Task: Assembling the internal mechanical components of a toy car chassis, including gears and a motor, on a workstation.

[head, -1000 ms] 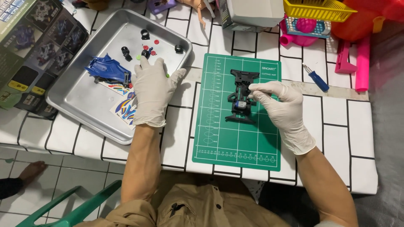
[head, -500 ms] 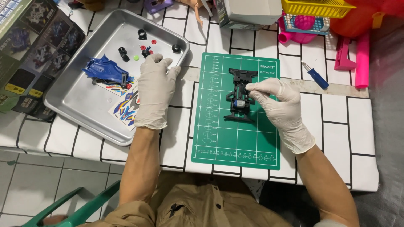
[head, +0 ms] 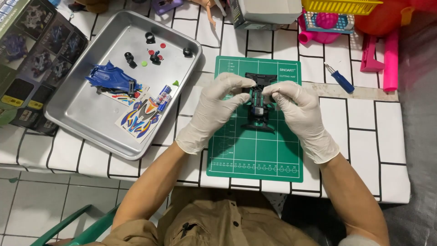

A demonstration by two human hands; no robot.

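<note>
Both gloved hands crowd the black chassis (head: 260, 102) at the top of the green cutting mat (head: 255, 155), so that end is blocked. The mat's near half lies open. Left, the metal tray (head: 82, 114) hems things in; right, bare tablecloth (head: 364, 118) runs free up to the blue screwdriver (head: 341, 81) and pink toys (head: 387, 50).

We see the black toy car chassis (head: 260, 105) lying flat on the green cutting mat (head: 255, 155), lengthwise along it, on the mat's upper half, wheels unmounted.
</note>
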